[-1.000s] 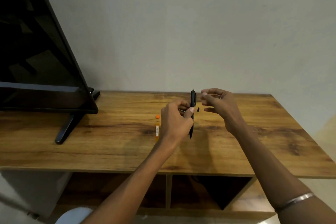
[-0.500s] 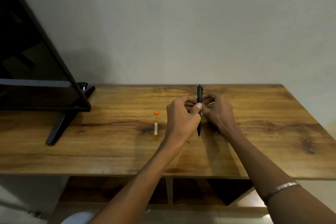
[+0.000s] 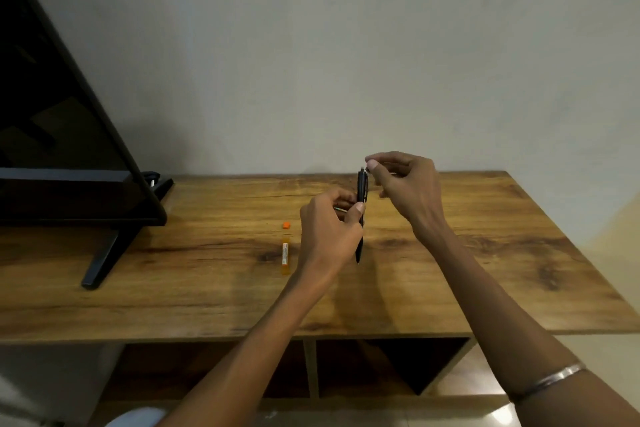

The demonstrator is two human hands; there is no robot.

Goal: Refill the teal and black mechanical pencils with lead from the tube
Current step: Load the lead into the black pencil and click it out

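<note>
My left hand (image 3: 330, 230) grips the black mechanical pencil (image 3: 362, 189) upright above the wooden table (image 3: 485, 253), tip down. A thin greenish sliver (image 3: 341, 209) shows between the same fingers; whether it is the teal pencil I cannot tell. My right hand (image 3: 407, 185) hovers at the pencil's white top end, thumb and forefinger pinched on a tiny piece, seemingly the pencil's cap. The orange lead tube (image 3: 285, 255) lies on the table left of my left hand. Its small orange cap (image 3: 285, 225) sits just behind it.
A black flat screen (image 3: 69, 149) on a stand with a long foot (image 3: 104, 256) fills the table's left side. A plain wall rises right behind the table. Open shelf compartments (image 3: 381, 367) sit under the tabletop.
My right hand dropped to the table beside the pencil half a second ago and has now risen to the pencil's top with its fingers pinched. My left hand still holds the pencil upright.
</note>
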